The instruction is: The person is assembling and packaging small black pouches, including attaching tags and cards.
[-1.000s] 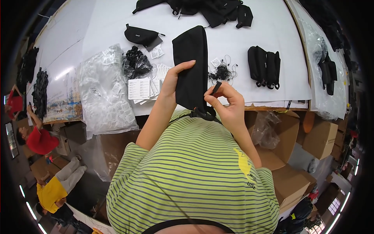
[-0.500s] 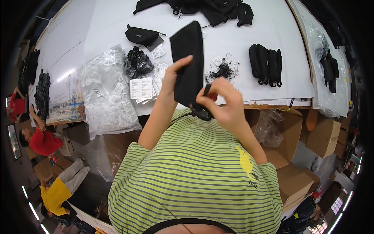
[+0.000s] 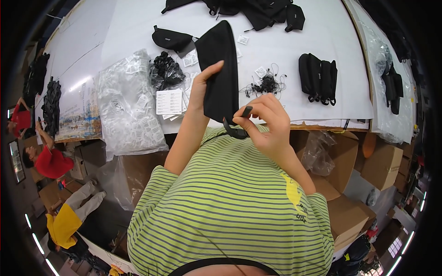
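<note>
A flat black zip pouch (image 3: 222,78) stands tilted upright before me over the table's near edge. My left hand (image 3: 202,92) grips its left side, with the thumb across the front. At the pouch's lower end hangs a black strap loop (image 3: 234,130). Close to that end, my right hand (image 3: 270,120) is closed in a pinch on a small black tab (image 3: 247,111) that looks like a zipper pull. Whether the tab is joined to the pouch is hidden by my fingers.
Beyond lie a heap of black pouches (image 3: 251,10), a single pouch (image 3: 172,39), black tag strings (image 3: 267,84) and finished-looking pouches (image 3: 317,78). On the left are white cards (image 3: 169,102) and a plastic bag of labels (image 3: 129,101). Cardboard boxes (image 3: 382,158) stand below right.
The pouch has turned slightly and shifted a little left, uncovering a white label behind it. My right hand, blurred before, has moved slightly lower and right, still pinching the tab.
</note>
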Demonstrator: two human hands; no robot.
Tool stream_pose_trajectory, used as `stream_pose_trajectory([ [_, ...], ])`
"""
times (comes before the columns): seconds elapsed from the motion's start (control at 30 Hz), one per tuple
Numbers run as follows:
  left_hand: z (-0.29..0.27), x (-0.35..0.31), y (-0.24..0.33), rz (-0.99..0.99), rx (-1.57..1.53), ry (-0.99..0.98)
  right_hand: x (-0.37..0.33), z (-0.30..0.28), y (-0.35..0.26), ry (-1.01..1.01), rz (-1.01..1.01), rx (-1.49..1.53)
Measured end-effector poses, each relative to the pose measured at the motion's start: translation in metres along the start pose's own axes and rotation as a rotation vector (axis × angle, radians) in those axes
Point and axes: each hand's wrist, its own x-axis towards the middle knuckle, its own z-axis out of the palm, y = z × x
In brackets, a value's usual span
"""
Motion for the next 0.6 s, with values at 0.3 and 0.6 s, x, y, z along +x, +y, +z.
stream_pose_trajectory([
  [0.3,-0.004,-0.002,0.0,0.066,0.109,-0.02,0.01,0.002,-0.002,0.033,-0.155,-0.03],
  [0.6,0.0,-0.006,-0.006,0.189,0.216,0.041,0.004,0.004,0.008,0.055,-0.042,-0.094],
])
